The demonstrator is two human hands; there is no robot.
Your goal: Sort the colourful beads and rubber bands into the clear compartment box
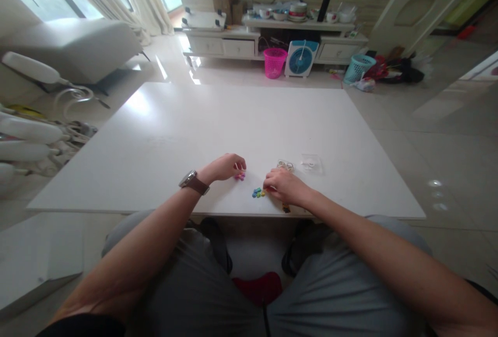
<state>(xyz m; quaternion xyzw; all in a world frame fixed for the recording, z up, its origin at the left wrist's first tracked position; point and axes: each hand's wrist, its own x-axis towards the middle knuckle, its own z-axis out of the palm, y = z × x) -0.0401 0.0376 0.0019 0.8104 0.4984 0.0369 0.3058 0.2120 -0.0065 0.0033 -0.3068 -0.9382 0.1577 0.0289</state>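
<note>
My left hand [231, 165], with a watch [193, 182] on its wrist, is over the white table [241, 119]. Its fingers curl down at a cluster of small pink and purple pieces [240, 176]; whether it grips one is too small to see. My right hand [287, 185] is closed, fingertips down beside a cluster of small blue, green and yellow pieces [258, 192]. What lies between those fingertips is hidden. Just beyond the right hand are metal rings [286, 164], partly covered. A small orange and dark object [286, 207] lies below that hand, near the table edge.
A clear plastic bag or case [312, 164] with something small inside lies right of the rings. Across the floor stand a white cabinet [239, 47], a pink basket [275, 63], a blue-and-white fan [301, 58] and a light-blue basket [358, 68]. White chairs [31, 129] are at the left.
</note>
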